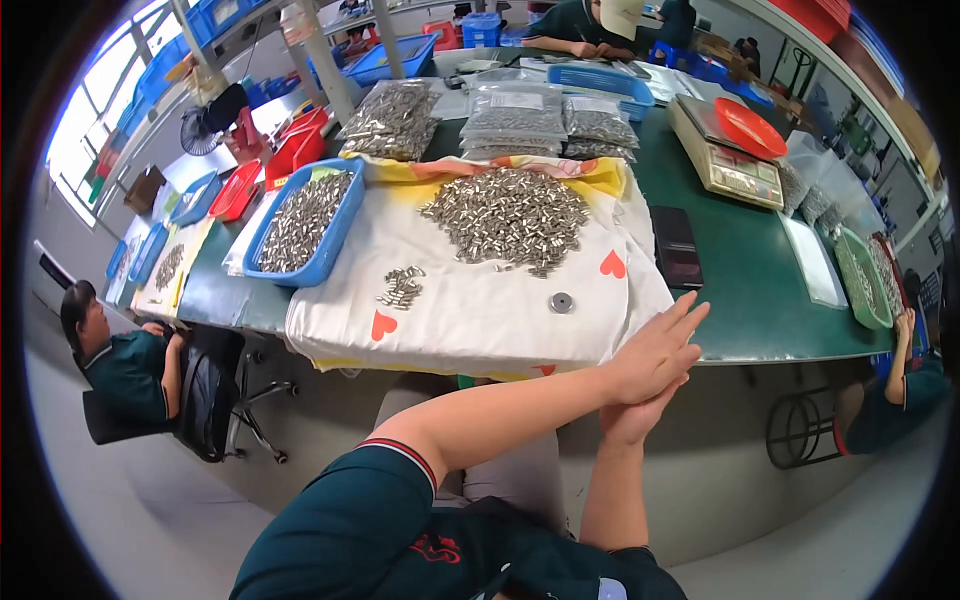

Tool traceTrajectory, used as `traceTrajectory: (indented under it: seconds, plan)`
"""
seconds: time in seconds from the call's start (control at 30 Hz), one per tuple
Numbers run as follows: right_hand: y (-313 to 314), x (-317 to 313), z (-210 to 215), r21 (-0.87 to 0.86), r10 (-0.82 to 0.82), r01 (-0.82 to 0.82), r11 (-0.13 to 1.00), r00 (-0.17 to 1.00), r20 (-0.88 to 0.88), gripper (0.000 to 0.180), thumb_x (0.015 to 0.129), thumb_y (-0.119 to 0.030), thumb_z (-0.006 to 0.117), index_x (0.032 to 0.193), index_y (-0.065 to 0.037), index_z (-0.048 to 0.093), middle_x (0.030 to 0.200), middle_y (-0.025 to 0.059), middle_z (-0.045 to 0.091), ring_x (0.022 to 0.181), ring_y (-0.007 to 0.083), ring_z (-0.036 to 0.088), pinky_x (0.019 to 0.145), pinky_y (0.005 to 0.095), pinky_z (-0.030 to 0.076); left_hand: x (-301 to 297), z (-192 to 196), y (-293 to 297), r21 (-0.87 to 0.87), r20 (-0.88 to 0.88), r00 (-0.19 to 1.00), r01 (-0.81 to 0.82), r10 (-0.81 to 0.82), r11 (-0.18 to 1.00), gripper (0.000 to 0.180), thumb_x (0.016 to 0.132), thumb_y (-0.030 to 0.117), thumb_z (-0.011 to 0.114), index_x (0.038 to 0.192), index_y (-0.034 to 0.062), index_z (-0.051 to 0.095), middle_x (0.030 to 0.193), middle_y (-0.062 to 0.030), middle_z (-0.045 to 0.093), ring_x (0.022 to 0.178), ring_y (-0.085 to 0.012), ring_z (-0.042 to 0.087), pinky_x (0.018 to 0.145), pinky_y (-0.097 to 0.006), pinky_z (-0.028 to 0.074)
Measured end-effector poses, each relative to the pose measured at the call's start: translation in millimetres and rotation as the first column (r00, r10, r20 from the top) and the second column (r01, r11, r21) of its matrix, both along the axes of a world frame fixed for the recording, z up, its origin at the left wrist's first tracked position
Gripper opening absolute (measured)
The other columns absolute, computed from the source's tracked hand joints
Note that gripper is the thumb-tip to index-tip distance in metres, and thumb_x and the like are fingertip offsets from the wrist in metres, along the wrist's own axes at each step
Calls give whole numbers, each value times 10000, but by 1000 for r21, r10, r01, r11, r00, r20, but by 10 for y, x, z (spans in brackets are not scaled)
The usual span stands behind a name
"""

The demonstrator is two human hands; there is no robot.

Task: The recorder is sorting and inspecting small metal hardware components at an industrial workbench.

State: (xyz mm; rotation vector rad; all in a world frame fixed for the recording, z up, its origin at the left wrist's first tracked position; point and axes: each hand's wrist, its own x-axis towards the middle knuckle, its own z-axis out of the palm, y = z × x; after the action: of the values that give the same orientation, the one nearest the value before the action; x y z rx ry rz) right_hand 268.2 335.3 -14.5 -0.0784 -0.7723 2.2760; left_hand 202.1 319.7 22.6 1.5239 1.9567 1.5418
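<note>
My left arm reaches across to the right. My left hand lies over my right hand, its fingers stretched toward the upper right. The two hands touch, off the right front corner of the white cloth. Most of my right hand's fingers are hidden under the left. On the cloth lie a large heap of small silvery metal cylinders and a smaller pile of cylinders. A round metal disc with a centre hole is the loose piece nearest my hands.
A blue tray of cylinders stands left of the heap. Filled plastic bags line the back. To the right are a dark case, a scale with a red tray and a green basket. Other people sit left, right and opposite.
</note>
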Motion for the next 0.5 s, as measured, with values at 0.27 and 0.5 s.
traceTrajectory:
  seconds: [0.27, 0.5]
  plan:
    - [255, -110, -210, 223, -257, 228, 948, 960, 108, 522, 922, -414, 228, 1313, -68, 234, 1342, 59, 266, 1224, 195, 281, 997, 323, 238, 135, 0, 3, -109, 4, 995, 96, -96, 989, 792, 835, 527, 313, 1332, -35, 57, 1384, -232, 109, 1289, -341, 122, 1037, -386, 131]
    - [508, -437, -211, 587, -546, 380, 715, 828, 129, 536, 917, -423, 234, 1306, -54, 250, 1343, 60, 266, 1213, 197, 295, 991, 320, 251, -7, 237, -151, -185, 246, 911, 379, -331, 907, 790, 824, 465, 416, 1324, -40, 70, 1375, -210, 167, 1290, -320, 137, 1040, -404, 134]
